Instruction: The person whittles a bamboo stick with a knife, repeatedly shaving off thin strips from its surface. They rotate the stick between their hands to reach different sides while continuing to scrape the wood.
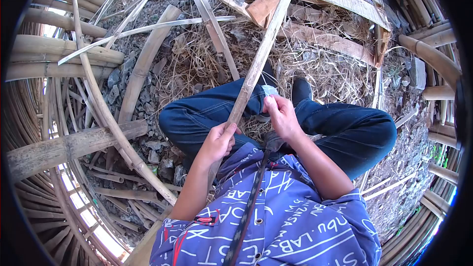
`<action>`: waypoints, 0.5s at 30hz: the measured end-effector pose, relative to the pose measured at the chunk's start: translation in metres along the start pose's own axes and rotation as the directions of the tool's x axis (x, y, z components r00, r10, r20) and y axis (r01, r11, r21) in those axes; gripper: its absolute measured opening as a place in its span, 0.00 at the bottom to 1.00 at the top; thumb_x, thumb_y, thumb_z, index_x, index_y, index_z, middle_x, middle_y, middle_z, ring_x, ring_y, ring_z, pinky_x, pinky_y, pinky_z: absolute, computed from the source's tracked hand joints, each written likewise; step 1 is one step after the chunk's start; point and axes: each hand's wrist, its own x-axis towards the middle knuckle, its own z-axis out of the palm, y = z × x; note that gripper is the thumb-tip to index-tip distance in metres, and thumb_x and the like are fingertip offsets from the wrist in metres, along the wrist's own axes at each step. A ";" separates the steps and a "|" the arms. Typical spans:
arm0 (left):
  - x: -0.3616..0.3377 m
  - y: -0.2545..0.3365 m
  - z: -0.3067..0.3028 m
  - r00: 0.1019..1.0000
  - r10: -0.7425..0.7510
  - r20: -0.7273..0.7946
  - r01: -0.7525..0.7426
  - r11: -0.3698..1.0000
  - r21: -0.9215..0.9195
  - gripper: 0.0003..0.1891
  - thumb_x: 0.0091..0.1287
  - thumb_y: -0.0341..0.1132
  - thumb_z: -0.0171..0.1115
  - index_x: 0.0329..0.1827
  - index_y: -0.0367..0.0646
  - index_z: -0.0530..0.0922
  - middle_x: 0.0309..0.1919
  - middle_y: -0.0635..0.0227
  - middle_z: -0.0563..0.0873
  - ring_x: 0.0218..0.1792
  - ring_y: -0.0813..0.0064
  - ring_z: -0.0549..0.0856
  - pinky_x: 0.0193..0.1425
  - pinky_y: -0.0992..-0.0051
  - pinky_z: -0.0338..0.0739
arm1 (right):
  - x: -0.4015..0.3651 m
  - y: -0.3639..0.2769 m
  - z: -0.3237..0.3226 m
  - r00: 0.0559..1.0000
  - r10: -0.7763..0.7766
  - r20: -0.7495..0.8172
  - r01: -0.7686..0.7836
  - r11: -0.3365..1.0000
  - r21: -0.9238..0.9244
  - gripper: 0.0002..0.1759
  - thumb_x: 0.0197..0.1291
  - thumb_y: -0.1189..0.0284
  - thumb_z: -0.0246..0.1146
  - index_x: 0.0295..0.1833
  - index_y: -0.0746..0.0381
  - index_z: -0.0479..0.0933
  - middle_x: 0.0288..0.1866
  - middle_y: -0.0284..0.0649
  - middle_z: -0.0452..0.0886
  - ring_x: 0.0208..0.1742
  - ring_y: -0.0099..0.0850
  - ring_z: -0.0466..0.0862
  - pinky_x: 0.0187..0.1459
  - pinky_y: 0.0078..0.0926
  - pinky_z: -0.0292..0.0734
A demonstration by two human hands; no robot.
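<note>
My left hand (219, 141) is closed around a long split bamboo strip (263, 54). The strip slants from near my waist, up between my knees, to the top of the view. Just right of it, my right hand (282, 118) is raised with thumb and fingers pinched together. A small pale piece (269, 90) shows right at those fingertips; I cannot tell what it is. Beneath the right wrist lies a dark object (273, 140) against my clothes, partly hidden by the forearm.
A slatted wooden crate (340, 0) stands ahead, over dry straw (197, 56) and rubble. Bamboo poles (148, 64) and a long curved bamboo piece (106, 113) lie to the left. Stacked bamboo (438, 93) lines the right side. My bent legs (354, 128) frame the work area.
</note>
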 end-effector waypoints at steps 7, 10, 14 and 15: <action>-0.006 -0.012 0.001 0.998 -0.050 0.034 0.049 0.998 0.032 0.17 0.74 0.44 0.49 0.35 0.38 0.74 0.13 0.81 0.64 0.12 0.91 0.59 0.14 0.85 0.54 | 0.011 -0.012 -0.009 0.996 -0.084 0.023 0.084 0.854 -0.514 0.28 0.64 0.49 0.54 0.24 0.64 0.76 0.17 0.53 0.75 0.25 0.52 0.79 0.26 0.44 0.71; -0.009 -0.021 0.007 1.000 0.022 -0.016 -0.020 0.993 0.117 0.17 0.74 0.43 0.49 0.35 0.37 0.74 0.13 0.80 0.65 0.12 0.90 0.61 0.14 0.85 0.55 | 0.015 -0.002 -0.008 0.948 -0.310 0.067 0.252 0.607 -0.753 0.29 0.59 0.46 0.58 0.23 0.62 0.75 0.16 0.47 0.76 0.20 0.47 0.80 0.22 0.41 0.74; -0.012 -0.027 0.011 0.975 0.201 -0.092 -0.168 0.943 0.286 0.17 0.74 0.43 0.49 0.36 0.37 0.76 0.14 0.79 0.68 0.13 0.89 0.65 0.15 0.84 0.59 | 0.020 0.002 -0.011 0.896 -0.427 0.120 0.331 0.464 -0.822 0.28 0.56 0.45 0.61 0.21 0.59 0.74 0.13 0.44 0.75 0.16 0.43 0.79 0.18 0.37 0.72; -0.012 -0.027 0.012 0.972 0.209 -0.112 -0.163 0.932 0.323 0.17 0.74 0.43 0.50 0.37 0.37 0.76 0.14 0.78 0.69 0.13 0.89 0.66 0.16 0.85 0.59 | 0.023 0.002 -0.013 0.895 -0.428 0.127 0.339 0.464 -0.819 0.28 0.56 0.44 0.61 0.21 0.59 0.74 0.13 0.44 0.75 0.16 0.43 0.79 0.18 0.37 0.73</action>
